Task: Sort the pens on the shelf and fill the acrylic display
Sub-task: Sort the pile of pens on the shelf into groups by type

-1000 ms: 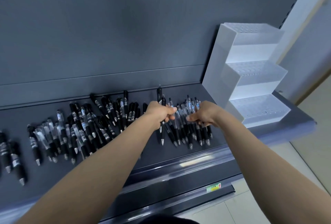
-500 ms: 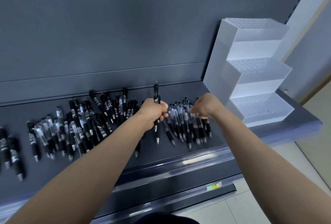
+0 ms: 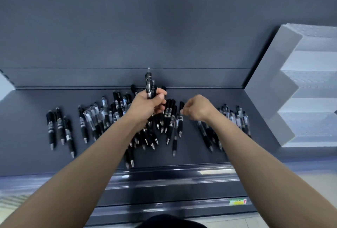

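clamping a pen bundle (image 3: 149, 85), left grip (image 3: 145, 105); right grip (image 3: 197, 110) unclear over loose pens (image 3: 170, 118), display (image 3: 269, 89) rightward

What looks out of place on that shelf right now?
Nothing damaged. The pens lie in uneven heaps, some crossed and poking toward the shelf front. The left hand grips a few upright.

Black pens (image 3: 169, 118) (silver tips), dark grey shelf (image 3: 200, 155).

Dozens of black pens (image 3: 171, 118) loose on one shelf (image 3: 27, 136), too crowded for an exact tally; at least two more in the upright bunch (image 3: 149, 85). One three-stepped acrylic display (image 3: 269, 85). Two hands: left hand (image 3: 145, 105), right hand (image 3: 197, 109)
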Motion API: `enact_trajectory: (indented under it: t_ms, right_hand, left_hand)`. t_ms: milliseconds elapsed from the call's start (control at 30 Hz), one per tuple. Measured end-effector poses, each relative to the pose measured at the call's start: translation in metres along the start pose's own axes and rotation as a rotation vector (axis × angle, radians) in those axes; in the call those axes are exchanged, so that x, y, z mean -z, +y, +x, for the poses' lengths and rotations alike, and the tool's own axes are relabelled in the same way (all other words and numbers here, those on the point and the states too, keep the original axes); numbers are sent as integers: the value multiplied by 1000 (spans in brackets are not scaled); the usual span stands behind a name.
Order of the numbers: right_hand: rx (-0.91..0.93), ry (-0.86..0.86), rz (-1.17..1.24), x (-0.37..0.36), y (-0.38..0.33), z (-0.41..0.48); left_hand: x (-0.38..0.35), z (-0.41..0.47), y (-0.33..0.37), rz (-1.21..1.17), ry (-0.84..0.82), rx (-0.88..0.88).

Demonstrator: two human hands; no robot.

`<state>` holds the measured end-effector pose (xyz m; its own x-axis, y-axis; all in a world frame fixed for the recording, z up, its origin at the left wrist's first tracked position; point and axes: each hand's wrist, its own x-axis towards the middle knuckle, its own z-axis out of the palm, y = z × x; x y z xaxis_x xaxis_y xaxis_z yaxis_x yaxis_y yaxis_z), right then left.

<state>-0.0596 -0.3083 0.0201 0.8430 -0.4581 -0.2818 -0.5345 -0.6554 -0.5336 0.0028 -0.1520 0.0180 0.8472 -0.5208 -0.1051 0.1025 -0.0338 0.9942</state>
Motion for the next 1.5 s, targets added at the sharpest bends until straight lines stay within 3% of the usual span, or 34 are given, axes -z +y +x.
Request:
enact_trajectory:
  t_ms: [100,433,733,1000,1267,1400,1500]
  right_hand:
    - [-94,-53,-135,-16,-12,4]
    - [-219,-90,-134,-29,-27,1]
    - [-318,-153,158,-34,-14,1]
    - [-19,-182,305,-19,-52,-17]
    - [140,-313,192,-29,-88,-20]
    - [167,-335,174,-37,-106,-15]
    - [198,-339,184,-52,-124,-13]
  left_hand:
    - [21,-5,0,-68,17,-9]
    - [38,-10,1,-192,-45,59]
    - [38,-6,-7,-194,-119,134]
    - [35,1,-11,-244,-53,153]
    - [57,-5,-2,-400,-98,198]
    - [89,-9,4,-541,-10,175]
    - [124,-13,8,-537,165,159]
